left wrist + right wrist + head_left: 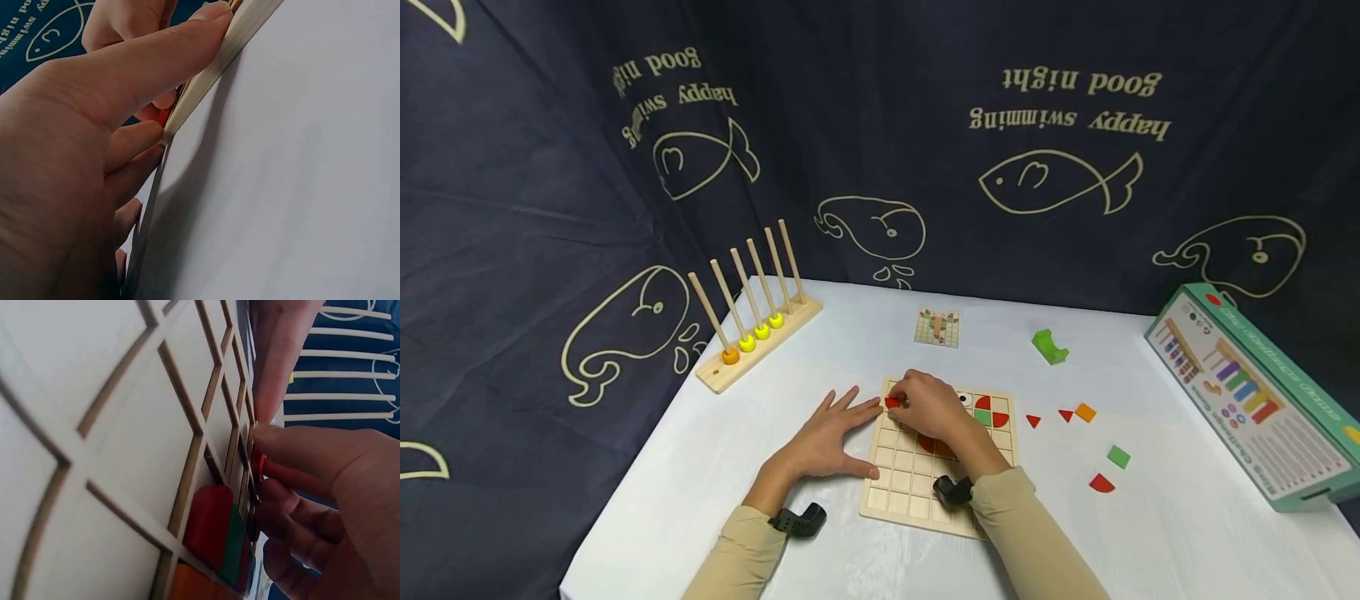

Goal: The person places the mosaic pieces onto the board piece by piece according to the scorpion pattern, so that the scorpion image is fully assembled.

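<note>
A wooden grid board [891,481] lies on the white table, several coloured pieces set in its squares. My left hand [827,437] is spread along the board's left edge, its fairly straight fingertips and thumb touching the rim. Over the board's upper left corner, my right hand [928,408] pinches a small red piece [892,402] at a corner square; its full shape is hidden by the fingers. At the upper right of the board sit a green square [982,417], red quarter circles [1001,419] and a white-and-black eye piece [965,399]. My right hand and forearm cover the middle squares.
Right of the board lie red triangles [1033,422], an orange square [1085,412], a loose green square [1118,456] and a red quarter circle [1102,483]. Behind are a pattern card [937,327] and a green block [1049,347]. A peg rack [760,346] and game box [1255,400] flank them.
</note>
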Motion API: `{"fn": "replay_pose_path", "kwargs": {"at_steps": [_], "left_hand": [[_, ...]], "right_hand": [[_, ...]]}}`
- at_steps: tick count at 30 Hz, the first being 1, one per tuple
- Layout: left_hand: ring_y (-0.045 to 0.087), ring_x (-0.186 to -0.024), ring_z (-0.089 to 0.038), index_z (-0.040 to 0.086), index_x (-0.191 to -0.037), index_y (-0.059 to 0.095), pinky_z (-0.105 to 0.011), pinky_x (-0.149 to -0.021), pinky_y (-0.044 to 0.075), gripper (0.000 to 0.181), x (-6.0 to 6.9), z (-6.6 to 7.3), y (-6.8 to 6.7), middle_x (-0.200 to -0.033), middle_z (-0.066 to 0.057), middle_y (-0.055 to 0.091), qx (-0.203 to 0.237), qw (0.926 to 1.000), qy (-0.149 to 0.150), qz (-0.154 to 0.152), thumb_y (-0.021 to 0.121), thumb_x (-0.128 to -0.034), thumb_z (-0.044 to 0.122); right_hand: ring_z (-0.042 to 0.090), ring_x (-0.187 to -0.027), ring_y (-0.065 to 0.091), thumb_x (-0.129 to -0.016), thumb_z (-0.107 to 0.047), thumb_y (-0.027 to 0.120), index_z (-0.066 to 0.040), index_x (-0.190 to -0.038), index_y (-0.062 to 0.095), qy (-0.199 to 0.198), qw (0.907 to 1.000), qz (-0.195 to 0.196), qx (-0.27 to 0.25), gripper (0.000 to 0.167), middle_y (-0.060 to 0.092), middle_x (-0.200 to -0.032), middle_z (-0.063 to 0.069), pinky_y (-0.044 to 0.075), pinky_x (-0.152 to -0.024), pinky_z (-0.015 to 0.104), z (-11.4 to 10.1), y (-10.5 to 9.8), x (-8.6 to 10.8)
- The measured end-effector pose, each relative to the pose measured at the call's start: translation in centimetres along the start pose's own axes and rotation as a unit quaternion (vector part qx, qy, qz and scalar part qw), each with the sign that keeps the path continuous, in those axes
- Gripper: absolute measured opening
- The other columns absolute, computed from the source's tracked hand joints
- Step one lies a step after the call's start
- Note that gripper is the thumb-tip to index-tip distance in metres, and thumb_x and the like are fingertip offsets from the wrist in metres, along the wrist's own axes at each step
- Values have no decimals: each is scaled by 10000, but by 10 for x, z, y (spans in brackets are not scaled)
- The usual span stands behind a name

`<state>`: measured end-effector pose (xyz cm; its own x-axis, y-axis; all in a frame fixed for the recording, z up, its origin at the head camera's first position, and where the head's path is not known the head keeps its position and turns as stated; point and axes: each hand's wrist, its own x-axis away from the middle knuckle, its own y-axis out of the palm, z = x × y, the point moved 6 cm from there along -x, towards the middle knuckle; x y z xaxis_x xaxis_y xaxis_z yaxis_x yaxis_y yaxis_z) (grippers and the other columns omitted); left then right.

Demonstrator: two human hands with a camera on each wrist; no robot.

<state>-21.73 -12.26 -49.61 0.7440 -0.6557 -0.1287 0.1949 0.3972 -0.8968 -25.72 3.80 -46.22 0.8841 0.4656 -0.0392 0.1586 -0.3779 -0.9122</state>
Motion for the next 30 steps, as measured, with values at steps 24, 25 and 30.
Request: {"fn": "replay_pose_path", "kwargs": {"at_steps": [24, 25, 30], "left_hand": [[146, -1437, -316, 159, -1476, 415, -567, -1133, 58, 1000, -2, 2, -1, -1519, 31, 356, 53, 10000, 52, -21, 700, -688, 705], [144, -1438, -314, 162, -1476, 415, -567, -1133, 56, 1000, -2, 2, -1, -1521, 34, 352, 49, 10000, 42, -29, 699, -687, 707], [138, -1440, -312, 174, -1479, 411, -566, -1135, 57, 1011, -2, 0, 1, -1525, 43, 340, 1, 10000, -31, -72, 682, -681, 732]], "right_hand": [[93, -713, 537, -854, -303, 730, -188, -1018, 764, 243, 9984, 361, 367, 203, 576, -892, -68, 483, -609, 307, 6, -8, 2], [97, -712, 530, -857, -294, 718, -175, -1058, 752, 260, 9983, 380, 358, 235, 581, -909, -54, 481, -612, 310, 7, -9, 3], [114, -688, 502, -885, -282, 656, -141, -1198, 690, 313, 9980, 489, 253, 345, 587, -947, -14, 465, -601, 318, 15, -16, 10]]}}
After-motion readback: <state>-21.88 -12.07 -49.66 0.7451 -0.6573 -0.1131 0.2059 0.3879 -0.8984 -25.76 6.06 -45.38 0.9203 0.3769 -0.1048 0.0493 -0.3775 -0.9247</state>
